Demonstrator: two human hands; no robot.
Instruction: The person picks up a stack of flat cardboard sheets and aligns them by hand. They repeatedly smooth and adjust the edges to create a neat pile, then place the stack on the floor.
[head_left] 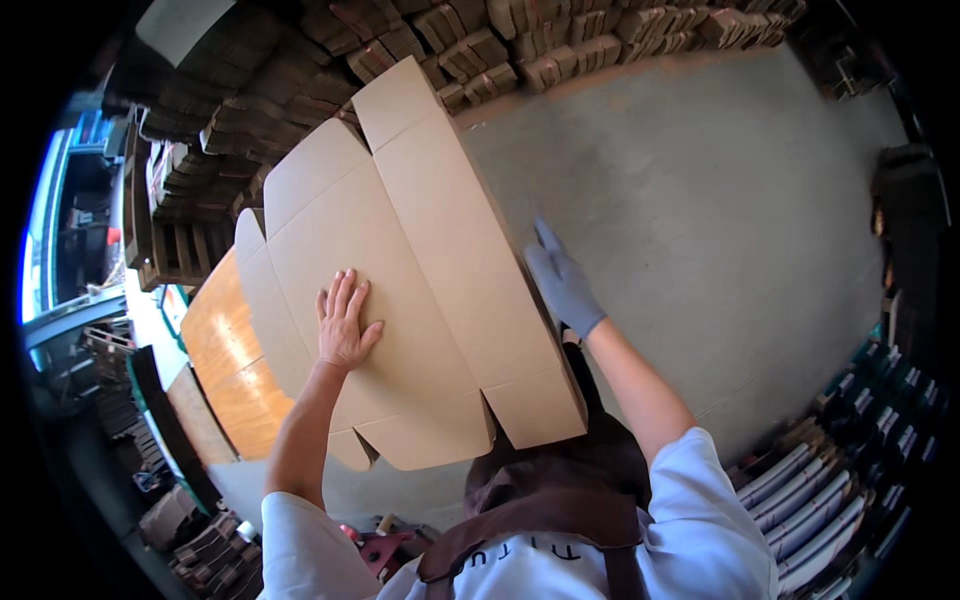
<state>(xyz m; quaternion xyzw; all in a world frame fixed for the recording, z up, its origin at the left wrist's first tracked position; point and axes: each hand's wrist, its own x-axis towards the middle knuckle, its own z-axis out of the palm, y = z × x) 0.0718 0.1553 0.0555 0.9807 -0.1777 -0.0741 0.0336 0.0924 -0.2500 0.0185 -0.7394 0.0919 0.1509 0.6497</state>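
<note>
A large flat sheet of brown cardboard (400, 250), creased and slotted like an unfolded box, lies in front of me over a wooden tabletop (235, 350). My bare left hand (345, 320) rests on its middle panel with the fingers spread, palm down. On the right, my right hand (562, 280) wears a grey glove and is just beside the sheet's long right edge. Its fingers are stretched out and hold nothing that shows. Whether the glove touches the edge I cannot tell.
Bundles of folded cardboard (470, 55) are stacked along the far side. A wooden pallet (180, 250) stands at the left. Grey floor (700, 220) stretches to the right. More stacked flat sheets (805, 500) are at the lower right, and a red machine part (385, 550) shows at the lower left.
</note>
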